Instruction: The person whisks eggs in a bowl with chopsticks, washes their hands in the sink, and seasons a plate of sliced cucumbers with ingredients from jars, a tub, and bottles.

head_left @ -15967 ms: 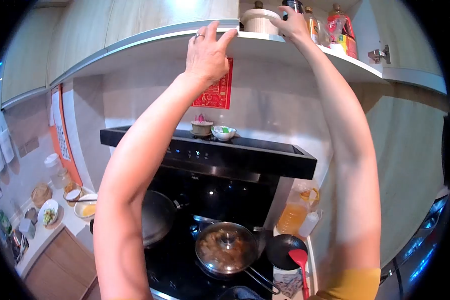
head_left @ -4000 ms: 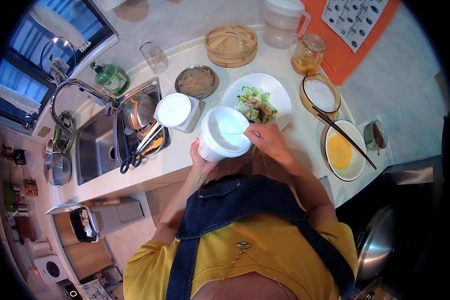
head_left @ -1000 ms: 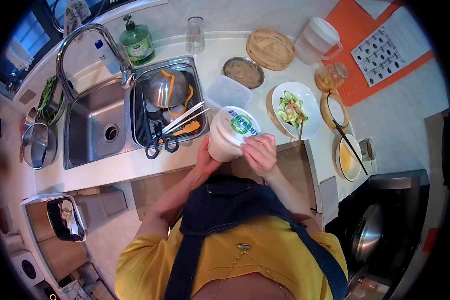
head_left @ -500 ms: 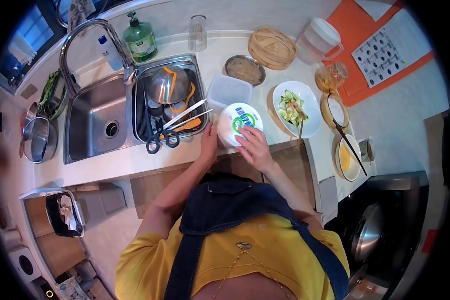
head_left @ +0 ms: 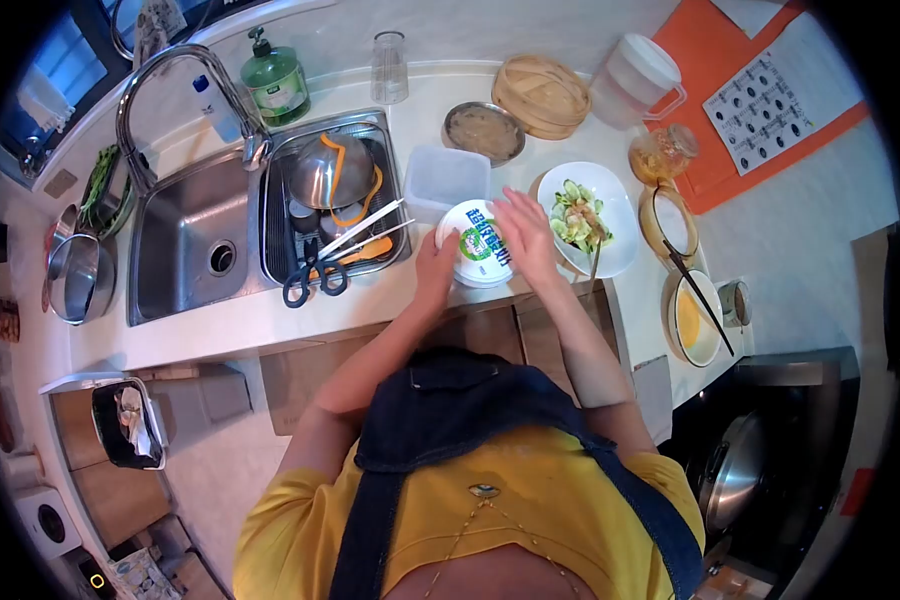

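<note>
A round white yogurt tub [head_left: 480, 262] with blue and green print on its lid stands near the counter's front edge. My left hand [head_left: 435, 268] holds it by the left side, the thumb at the lid's rim. At the tub's right side is my right hand [head_left: 530, 240], its fingers stretched out beside the lid; I cannot tell whether they touch it. A clear plastic box [head_left: 446, 178] sits just behind the tub. To the right, a white bowl [head_left: 622, 235] holds sliced greens and a utensil.
Left of the hands, black-handled scissors [head_left: 315, 278] and white chopsticks [head_left: 355, 232] lie over the drainer basin, beside the sink [head_left: 185, 285]. A metal dish [head_left: 484, 133] and a bamboo steamer [head_left: 542, 97] stand behind. Rightward is an egg-yellow bowl [head_left: 708, 345] with dark chopsticks.
My right hand has lifted off the lid's top and shifted to its right, fingers extended. My left hand has come up onto the tub's side. The lid's print has turned.
</note>
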`<state>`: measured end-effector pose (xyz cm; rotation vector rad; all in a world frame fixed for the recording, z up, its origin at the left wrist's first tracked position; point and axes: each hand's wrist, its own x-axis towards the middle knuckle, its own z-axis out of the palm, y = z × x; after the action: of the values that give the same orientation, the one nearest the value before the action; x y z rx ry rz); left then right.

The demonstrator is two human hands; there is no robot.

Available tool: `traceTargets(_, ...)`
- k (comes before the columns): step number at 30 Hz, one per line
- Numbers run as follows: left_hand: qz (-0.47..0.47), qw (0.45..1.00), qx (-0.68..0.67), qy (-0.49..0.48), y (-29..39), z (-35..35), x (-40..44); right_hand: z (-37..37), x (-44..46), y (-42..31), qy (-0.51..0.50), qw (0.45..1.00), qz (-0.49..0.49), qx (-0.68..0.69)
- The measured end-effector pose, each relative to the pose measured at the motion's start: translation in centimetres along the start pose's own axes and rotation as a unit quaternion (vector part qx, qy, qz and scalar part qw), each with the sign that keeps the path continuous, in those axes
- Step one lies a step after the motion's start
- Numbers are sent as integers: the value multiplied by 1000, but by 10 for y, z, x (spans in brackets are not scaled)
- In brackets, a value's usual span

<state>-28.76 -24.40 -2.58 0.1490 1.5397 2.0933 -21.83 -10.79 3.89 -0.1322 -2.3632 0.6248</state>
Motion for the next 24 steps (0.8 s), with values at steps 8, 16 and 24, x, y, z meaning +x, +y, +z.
traceTargets(8,-64,992,24,-106,4,-11,24,33,-12,-3,-18,983,-6,-181)
traceTargets(16,-107,962,71,-241,33,-14,49,9,-12,-3,-122,958,197,-167)
traceTargets(24,35,977,209,-1,4,-16,5,-1,-3,5,-130,934,323,-74)
